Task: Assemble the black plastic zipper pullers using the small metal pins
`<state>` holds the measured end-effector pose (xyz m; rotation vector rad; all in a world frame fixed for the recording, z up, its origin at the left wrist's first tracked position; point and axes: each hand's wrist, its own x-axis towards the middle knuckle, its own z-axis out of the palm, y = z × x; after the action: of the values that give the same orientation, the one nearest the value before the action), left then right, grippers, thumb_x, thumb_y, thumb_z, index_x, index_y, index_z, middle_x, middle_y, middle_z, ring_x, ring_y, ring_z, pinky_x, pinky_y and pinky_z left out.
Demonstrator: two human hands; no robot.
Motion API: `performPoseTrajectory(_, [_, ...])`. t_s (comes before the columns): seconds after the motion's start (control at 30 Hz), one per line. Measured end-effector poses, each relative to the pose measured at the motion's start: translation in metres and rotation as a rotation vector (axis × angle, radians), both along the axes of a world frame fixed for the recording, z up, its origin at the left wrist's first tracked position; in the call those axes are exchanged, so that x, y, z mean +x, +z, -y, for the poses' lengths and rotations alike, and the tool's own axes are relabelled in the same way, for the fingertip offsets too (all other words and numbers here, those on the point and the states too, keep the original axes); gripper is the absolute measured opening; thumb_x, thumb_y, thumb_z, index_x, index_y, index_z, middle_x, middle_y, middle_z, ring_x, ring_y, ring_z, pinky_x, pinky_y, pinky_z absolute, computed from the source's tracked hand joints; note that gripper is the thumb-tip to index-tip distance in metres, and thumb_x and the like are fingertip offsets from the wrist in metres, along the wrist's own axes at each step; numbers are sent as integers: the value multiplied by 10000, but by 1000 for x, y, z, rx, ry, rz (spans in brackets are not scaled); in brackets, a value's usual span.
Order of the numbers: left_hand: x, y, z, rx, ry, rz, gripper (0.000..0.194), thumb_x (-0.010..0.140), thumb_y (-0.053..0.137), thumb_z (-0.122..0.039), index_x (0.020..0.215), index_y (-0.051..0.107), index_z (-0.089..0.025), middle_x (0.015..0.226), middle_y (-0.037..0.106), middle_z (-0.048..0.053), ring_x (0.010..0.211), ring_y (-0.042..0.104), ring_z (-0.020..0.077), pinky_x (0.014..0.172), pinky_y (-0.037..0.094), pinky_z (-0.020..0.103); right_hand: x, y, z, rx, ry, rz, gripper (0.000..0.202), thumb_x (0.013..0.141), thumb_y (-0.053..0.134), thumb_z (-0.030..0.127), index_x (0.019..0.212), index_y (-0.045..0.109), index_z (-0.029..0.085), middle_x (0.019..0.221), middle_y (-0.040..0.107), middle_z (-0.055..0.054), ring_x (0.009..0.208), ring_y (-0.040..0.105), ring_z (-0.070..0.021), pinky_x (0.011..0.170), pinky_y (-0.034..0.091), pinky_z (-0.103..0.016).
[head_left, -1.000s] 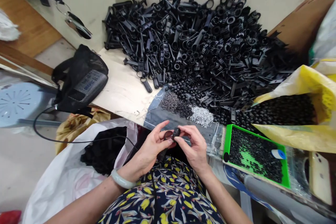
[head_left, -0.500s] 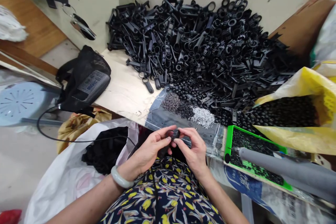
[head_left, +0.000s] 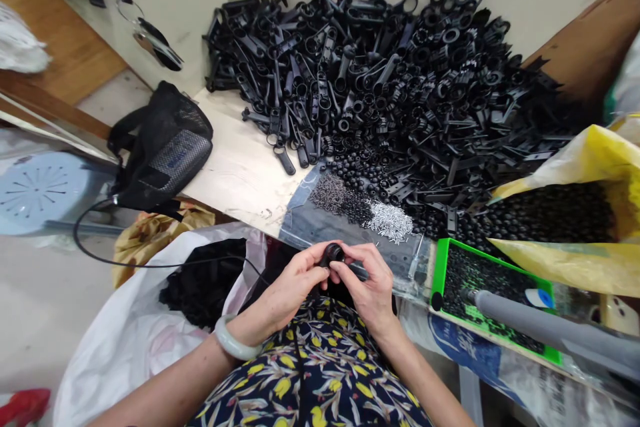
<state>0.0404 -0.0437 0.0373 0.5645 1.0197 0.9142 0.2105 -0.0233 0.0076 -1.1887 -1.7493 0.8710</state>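
Between my two hands is a small black plastic part with a round, ring-like end facing up. My left hand pinches it from the left, thumb and fingers closed round its side. From the right, my right hand grips the same part with thumb and fingertips. The fingers cover much of its lower portion. Just beyond my hands, a heap of short silver pins lies on a dark mat, beside a pile of tiny brownish pieces.
A big mound of black plastic parts fills the back of the table. On the right are a green tray of small black pieces, a grey tube and a yellow bag. A white sack and black mesh bag are leftward.
The black part has turned in my fingers, so its round end now faces up instead of its ridged side. Both hands stay in nearly the same place.
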Motion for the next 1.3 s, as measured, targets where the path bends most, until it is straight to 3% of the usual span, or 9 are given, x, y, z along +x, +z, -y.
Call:
performPoseTrajectory(0.23, [0, 4, -1, -20, -8, -41, 502, 716, 556, -110, 1191, 713, -157, 908, 682, 32, 777, 548, 142, 667, 388, 262, 0, 7, 0, 143, 10, 89, 251, 949, 728, 236, 1200, 712, 235, 946, 705, -49, 829, 683, -184, 744, 586, -333])
performPoseTrajectory(0.53, [3, 1, 1, 111, -64, -250, 369, 981, 576, -419, 1245, 661, -176, 875, 624, 15, 735, 515, 135, 664, 416, 253, -2, 9, -1, 268, 11, 164, 213, 981, 664, 195, 1184, 722, 225, 951, 743, -64, 808, 723, -180, 715, 617, -313])
performPoseTrajectory(0.7, [4, -8, 2, 181, -100, -433, 367, 1018, 544, -455, 1240, 658, -186, 862, 627, 15, 688, 502, 125, 623, 396, 246, -3, 5, 3, 274, 38, 177, 274, 970, 653, 156, 1211, 732, 259, 965, 750, -77, 825, 717, -205, 725, 614, -343])
performPoseTrajectory(0.8, [0, -10, 1, 174, -95, -431, 370, 1024, 531, -469, 1215, 650, -176, 728, 553, -18, 609, 453, 113, 556, 352, 231, 4, 6, 3, 173, 114, 156, 341, 957, 692, 205, 1289, 706, 280, 1009, 729, -76, 891, 692, -217, 803, 601, -379])
performPoseTrajectory(0.93, [-6, -7, -2, 134, -57, -255, 382, 1021, 536, -483, 1245, 580, -176, 769, 609, -10, 524, 434, 78, 495, 320, 207, 19, 10, -2, -206, 168, -48, 477, 976, 684, 341, 1442, 585, 316, 1131, 680, -57, 924, 670, -180, 878, 584, -357])
performPoseTrajectory(1.07, [-4, 0, -3, 137, -52, -193, 345, 1028, 523, -488, 1186, 587, -188, 725, 594, -26, 471, 406, 65, 459, 287, 199, 12, 10, -6, -399, 125, -257, 318, 1021, 593, 407, 1296, 674, 271, 1030, 687, -40, 892, 671, -162, 847, 572, -312])
performPoseTrajectory(1.13, [-3, 2, -3, 214, -47, -316, 315, 1033, 521, -456, 1195, 612, -201, 771, 627, -5, 529, 499, 91, 511, 376, 215, 1, 8, -7, -412, 128, -294, 299, 994, 628, 446, 1198, 715, 247, 964, 678, -33, 859, 665, -164, 808, 570, -303])
performPoseTrajectory(1.2, [-4, 2, -2, 333, -46, -527, 274, 1022, 547, -383, 1219, 636, -216, 964, 706, 57, 774, 660, 162, 722, 511, 272, -9, 6, -7, -383, 80, -313, 295, 977, 644, 472, 1121, 738, 232, 976, 678, -41, 893, 666, -172, 807, 567, -300])
performPoseTrajectory(1.3, [-12, -1, 2, 469, -72, -798, 351, 979, 581, -289, 1324, 616, -232, 1319, 677, 119, 1227, 627, 276, 1092, 447, 402, -15, 2, -3, -371, 31, -280, 298, 981, 636, 476, 1086, 768, 231, 1072, 690, -66, 987, 672, -184, 834, 564, -298])
